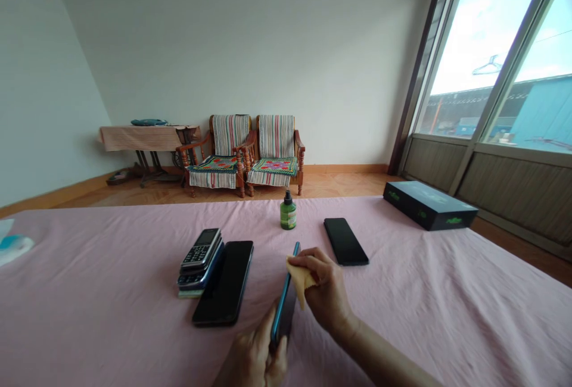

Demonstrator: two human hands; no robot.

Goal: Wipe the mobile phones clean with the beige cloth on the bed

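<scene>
My left hand [257,348] grips the lower end of a blue-edged smartphone [282,309], which is held up on its side with the narrow edge toward me. Pinched in the fingers of my right hand [328,292] is a small yellow cloth [302,280], pressed against the phone near its upper part. Left of the hands, a black smartphone [227,283] lies flat on the pink sheet. Beside it is a stack with a silver keypad phone [202,250] on top. Another dark smartphone [345,241] rests to the right, beyond my right hand.
A green spray bottle [288,213] stands upright behind the hands. At the right far edge of the pink sheet [111,256] lies a black box [429,202]. A white and blue item [15,244] is at the far left. Two wooden chairs [274,149] stand by the wall.
</scene>
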